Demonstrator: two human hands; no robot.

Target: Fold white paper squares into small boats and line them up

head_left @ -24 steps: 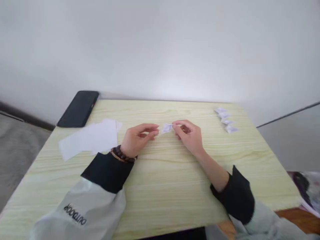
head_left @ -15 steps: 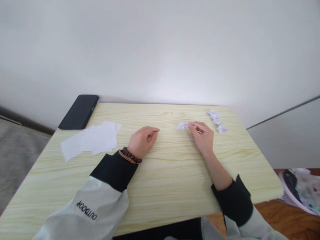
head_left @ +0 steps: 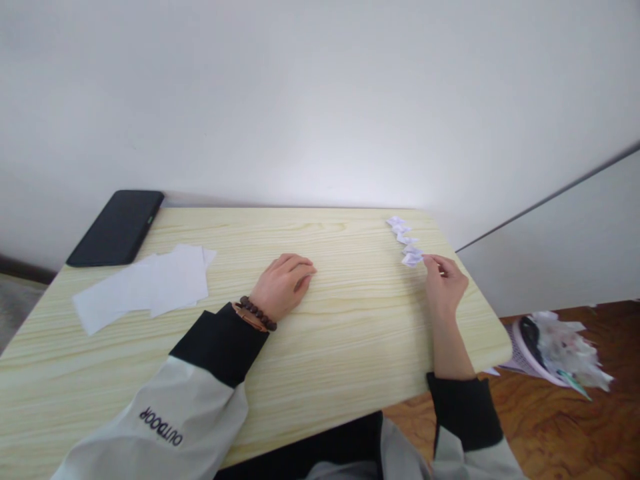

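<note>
My right hand [head_left: 444, 283] is at the right side of the light wooden table [head_left: 320, 333], fingers pinched on a small folded white paper piece [head_left: 413, 259]. That piece sits at the near end of a short row of similar folded paper pieces [head_left: 401, 231] near the far right corner. My left hand [head_left: 283, 285] rests on the tabletop near the middle, fingers loosely curled and holding nothing. A dark bead bracelet [head_left: 256, 313] is on the left wrist.
A pile of flat white paper sheets [head_left: 145, 285] lies on the left of the table. A black phone [head_left: 117, 227] sits at the far left corner. Beside the table on the wooden floor stands a basket with crumpled paper [head_left: 553, 347]. A white wall is behind.
My right hand carried the folded paper piece from the middle of the table rightward to the row at the far right. My left hand let go and stayed resting on the table.
</note>
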